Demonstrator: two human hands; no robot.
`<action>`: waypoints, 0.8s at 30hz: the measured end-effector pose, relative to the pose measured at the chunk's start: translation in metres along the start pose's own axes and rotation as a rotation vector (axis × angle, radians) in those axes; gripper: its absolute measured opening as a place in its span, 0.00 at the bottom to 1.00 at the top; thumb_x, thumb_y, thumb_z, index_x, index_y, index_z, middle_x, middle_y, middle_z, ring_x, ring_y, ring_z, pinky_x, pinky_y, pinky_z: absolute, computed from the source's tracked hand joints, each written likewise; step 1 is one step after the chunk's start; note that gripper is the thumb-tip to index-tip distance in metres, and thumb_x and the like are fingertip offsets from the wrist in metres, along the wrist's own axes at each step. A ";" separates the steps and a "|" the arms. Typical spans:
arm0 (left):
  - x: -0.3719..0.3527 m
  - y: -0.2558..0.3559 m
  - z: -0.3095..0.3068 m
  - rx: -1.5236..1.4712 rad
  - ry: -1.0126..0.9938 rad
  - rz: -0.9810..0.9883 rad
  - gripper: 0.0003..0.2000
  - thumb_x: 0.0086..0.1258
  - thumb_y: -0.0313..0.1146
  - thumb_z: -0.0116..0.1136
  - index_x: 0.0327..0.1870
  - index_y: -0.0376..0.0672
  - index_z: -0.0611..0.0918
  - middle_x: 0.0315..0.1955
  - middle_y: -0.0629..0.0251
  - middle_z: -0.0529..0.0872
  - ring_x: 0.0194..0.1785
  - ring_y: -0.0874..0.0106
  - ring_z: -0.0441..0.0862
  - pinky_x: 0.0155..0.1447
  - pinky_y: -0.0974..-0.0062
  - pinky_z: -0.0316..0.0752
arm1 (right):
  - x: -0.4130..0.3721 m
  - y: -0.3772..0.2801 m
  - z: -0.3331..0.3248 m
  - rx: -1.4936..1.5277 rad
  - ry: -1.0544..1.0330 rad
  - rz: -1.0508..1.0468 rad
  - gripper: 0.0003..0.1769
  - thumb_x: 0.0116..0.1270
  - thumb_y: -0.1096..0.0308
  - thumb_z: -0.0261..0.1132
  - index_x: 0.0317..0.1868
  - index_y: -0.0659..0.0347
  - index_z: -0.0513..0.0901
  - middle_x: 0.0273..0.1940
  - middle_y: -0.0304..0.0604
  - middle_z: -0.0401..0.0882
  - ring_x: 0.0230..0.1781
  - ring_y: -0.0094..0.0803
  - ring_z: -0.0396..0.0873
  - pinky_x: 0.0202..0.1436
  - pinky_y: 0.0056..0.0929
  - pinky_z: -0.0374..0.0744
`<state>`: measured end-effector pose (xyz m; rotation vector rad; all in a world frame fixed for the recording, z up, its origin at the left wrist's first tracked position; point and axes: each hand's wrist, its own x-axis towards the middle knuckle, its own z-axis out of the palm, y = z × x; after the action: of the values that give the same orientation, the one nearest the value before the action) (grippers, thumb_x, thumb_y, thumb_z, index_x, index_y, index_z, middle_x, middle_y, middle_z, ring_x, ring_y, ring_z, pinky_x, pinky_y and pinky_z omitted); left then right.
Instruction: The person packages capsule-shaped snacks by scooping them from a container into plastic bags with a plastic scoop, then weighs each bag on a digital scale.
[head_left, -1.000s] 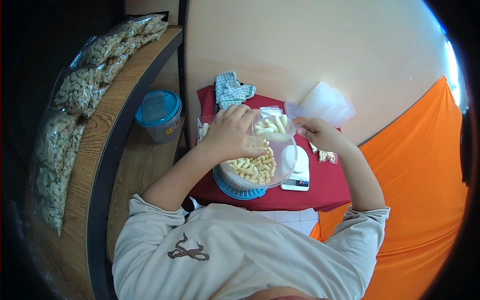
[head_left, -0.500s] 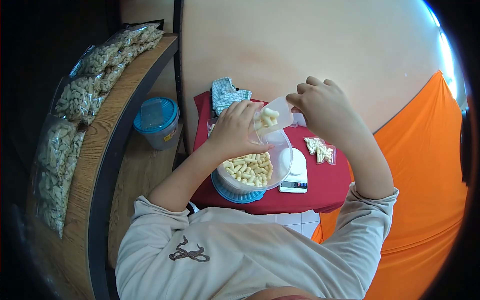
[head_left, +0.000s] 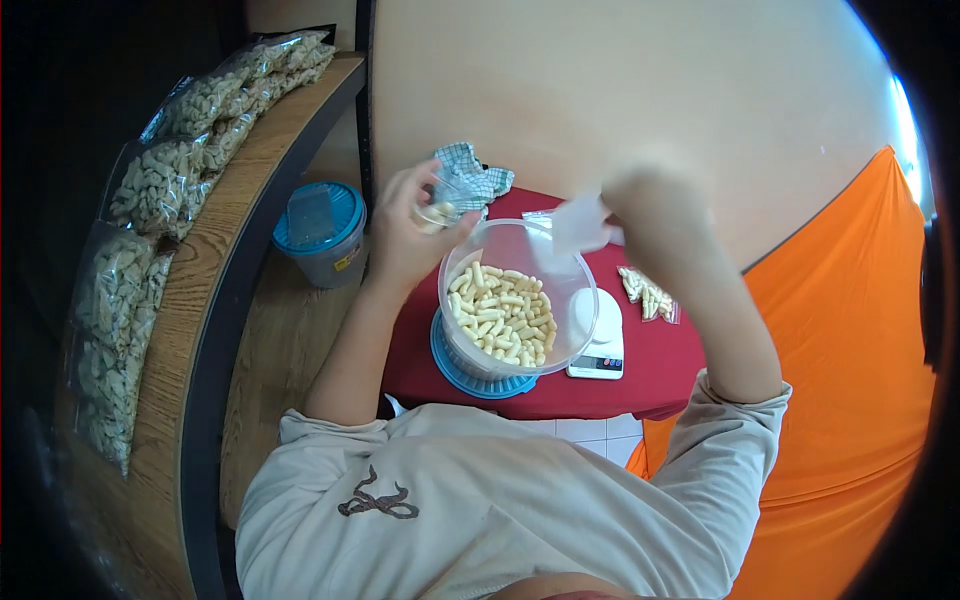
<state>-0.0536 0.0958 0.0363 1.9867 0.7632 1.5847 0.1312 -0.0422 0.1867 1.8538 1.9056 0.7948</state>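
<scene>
one thin clear bag (head_left: 578, 225) hangs over the far rim of the bowl (head_left: 446, 300), pinched in my blurred right hand (head_left: 650, 205). i judge it light, limp and slippery, best taken at its mouth. my left hand (head_left: 405, 238) has its grip clenched round a small cup (head_left: 440, 213) beside the checked cloth (head_left: 478, 180).

Motion blur at upper centre, several things half covered.
Right hand (head_left: 655, 205) is smeared and its grip is unreadable; the clear bag (head_left: 580, 225) at it is blurred too. Left hand (head_left: 405, 235) covers most of a small clear container (head_left: 441, 212). The bowl (head_left: 510, 240) hides part of the scale (head_left: 603, 350), whose display is too small to read. The blue lid (head_left: 468, 385) beneath is mostly covered.
</scene>
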 end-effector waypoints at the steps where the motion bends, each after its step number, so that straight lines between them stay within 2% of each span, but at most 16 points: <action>1: -0.002 -0.010 -0.002 0.000 -0.002 -0.007 0.30 0.50 0.38 0.71 0.55 0.37 0.76 0.42 0.63 0.79 0.39 0.74 0.77 0.44 0.76 0.74 | 0.005 -0.013 0.010 0.064 -0.244 -0.031 0.09 0.57 0.68 0.63 0.39 0.50 0.82 0.35 0.35 0.80 0.44 0.33 0.77 0.40 0.31 0.76; 3: -0.008 -0.032 -0.003 -0.940 0.012 -0.253 0.33 0.55 0.45 0.66 0.58 0.33 0.72 0.43 0.61 0.78 0.38 0.74 0.77 0.45 0.77 0.75 | 0.012 -0.034 0.069 0.182 -0.400 -0.193 0.09 0.58 0.66 0.63 0.40 0.48 0.83 0.37 0.35 0.80 0.45 0.32 0.77 0.40 0.33 0.77; 4: -0.009 -0.036 -0.010 -0.903 -0.040 -0.263 0.36 0.58 0.51 0.61 0.60 0.30 0.68 0.44 0.60 0.77 0.39 0.74 0.77 0.47 0.77 0.75 | 0.012 -0.048 0.088 0.177 -0.420 -0.215 0.09 0.59 0.65 0.63 0.40 0.48 0.83 0.38 0.37 0.80 0.46 0.33 0.77 0.40 0.33 0.78; 5: -0.009 -0.035 -0.013 -0.899 -0.032 -0.267 0.36 0.58 0.51 0.61 0.60 0.30 0.68 0.44 0.60 0.77 0.39 0.74 0.77 0.47 0.77 0.75 | 0.012 -0.060 0.103 0.177 -0.427 -0.262 0.09 0.59 0.65 0.63 0.40 0.54 0.84 0.40 0.42 0.82 0.48 0.37 0.77 0.43 0.35 0.79; 7: -0.009 -0.033 -0.020 -0.965 0.045 -0.369 0.37 0.58 0.54 0.60 0.59 0.30 0.69 0.44 0.59 0.77 0.38 0.74 0.78 0.47 0.75 0.75 | 0.007 -0.080 0.135 0.338 -0.408 -0.255 0.10 0.59 0.64 0.63 0.41 0.56 0.82 0.39 0.43 0.82 0.47 0.39 0.78 0.43 0.39 0.78; 8: -0.010 -0.038 -0.018 -1.022 0.074 -0.421 0.37 0.54 0.51 0.65 0.59 0.32 0.70 0.45 0.60 0.77 0.41 0.72 0.77 0.48 0.72 0.74 | 0.006 -0.086 0.146 0.454 -0.491 -0.261 0.10 0.60 0.64 0.62 0.41 0.56 0.81 0.38 0.45 0.82 0.45 0.41 0.79 0.43 0.40 0.78; 9: -0.010 -0.035 -0.017 -1.015 0.076 -0.422 0.37 0.54 0.51 0.65 0.59 0.32 0.70 0.45 0.60 0.77 0.41 0.72 0.77 0.48 0.72 0.74 | 0.006 -0.090 0.154 0.570 -0.576 -0.265 0.09 0.61 0.64 0.61 0.41 0.56 0.81 0.38 0.47 0.82 0.43 0.42 0.79 0.43 0.41 0.77; 11: -0.015 -0.019 -0.008 0.033 0.102 0.034 0.37 0.48 0.47 0.70 0.58 0.35 0.72 0.46 0.59 0.77 0.46 0.69 0.76 0.50 0.69 0.73 | 0.006 -0.093 0.155 0.697 -0.611 -0.270 0.09 0.62 0.64 0.61 0.41 0.56 0.80 0.38 0.48 0.81 0.42 0.44 0.80 0.42 0.41 0.77; 12: -0.019 -0.013 -0.004 0.111 0.103 0.115 0.37 0.43 0.43 0.73 0.57 0.38 0.73 0.45 0.57 0.76 0.50 0.64 0.74 0.52 0.66 0.71 | 0.006 -0.095 0.156 0.821 -0.646 -0.269 0.08 0.63 0.65 0.60 0.41 0.56 0.80 0.37 0.49 0.81 0.40 0.45 0.80 0.42 0.42 0.76; 15: -0.031 -0.005 0.010 0.316 0.031 0.212 0.37 0.43 0.43 0.73 0.57 0.38 0.73 0.46 0.55 0.76 0.50 0.61 0.74 0.53 0.65 0.70 | 0.009 -0.093 0.155 1.016 -0.645 -0.232 0.09 0.65 0.65 0.59 0.45 0.55 0.76 0.39 0.49 0.80 0.42 0.46 0.77 0.45 0.42 0.74; 16: -0.033 -0.008 0.014 0.272 0.007 0.188 0.38 0.42 0.44 0.74 0.57 0.38 0.73 0.46 0.54 0.76 0.50 0.58 0.74 0.54 0.63 0.70 | 0.011 -0.090 0.152 1.016 -0.648 -0.235 0.09 0.65 0.65 0.59 0.45 0.55 0.76 0.39 0.49 0.80 0.42 0.46 0.77 0.45 0.42 0.74; 18: -0.032 -0.009 0.012 0.245 0.015 0.175 0.38 0.42 0.44 0.74 0.57 0.38 0.73 0.46 0.54 0.76 0.50 0.58 0.74 0.54 0.62 0.70 | 0.013 -0.078 0.146 0.923 -0.444 -0.316 0.10 0.66 0.68 0.57 0.47 0.55 0.76 0.40 0.49 0.79 0.42 0.46 0.76 0.47 0.41 0.73; 20: -0.030 -0.010 0.005 0.222 0.026 0.161 0.38 0.42 0.45 0.74 0.57 0.38 0.73 0.47 0.54 0.76 0.51 0.57 0.74 0.55 0.62 0.69 | 0.011 -0.062 0.140 0.966 -0.388 -0.293 0.10 0.66 0.70 0.57 0.48 0.57 0.75 0.40 0.49 0.79 0.42 0.45 0.76 0.47 0.40 0.73; 22: -0.025 -0.007 -0.006 0.207 -0.094 0.126 0.41 0.41 0.52 0.72 0.57 0.41 0.72 0.48 0.57 0.76 0.50 0.59 0.73 0.56 0.61 0.67 | 0.010 -0.042 0.136 1.007 -0.322 -0.274 0.11 0.66 0.72 0.57 0.48 0.58 0.75 0.40 0.49 0.79 0.43 0.44 0.75 0.47 0.39 0.73; 23: -0.022 -0.004 -0.011 0.214 -0.087 0.127 0.41 0.41 0.52 0.72 0.57 0.41 0.72 0.48 0.57 0.76 0.50 0.59 0.73 0.56 0.61 0.67 | 0.008 -0.031 0.135 1.066 -0.283 -0.249 0.11 0.65 0.75 0.57 0.48 0.60 0.75 0.39 0.49 0.79 0.43 0.42 0.75 0.47 0.37 0.73; 24: -0.020 0.001 -0.016 0.254 -0.186 0.120 0.41 0.40 0.53 0.72 0.57 0.41 0.72 0.48 0.58 0.76 0.50 0.59 0.73 0.56 0.61 0.67 | 0.007 -0.021 0.132 1.123 -0.245 -0.223 0.12 0.64 0.77 0.57 0.48 0.62 0.75 0.39 0.49 0.79 0.42 0.41 0.75 0.47 0.35 0.73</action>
<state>-0.0726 0.0821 0.0263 2.3646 0.8175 1.3978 0.1956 -0.0159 0.0728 2.0177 2.5331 -0.7276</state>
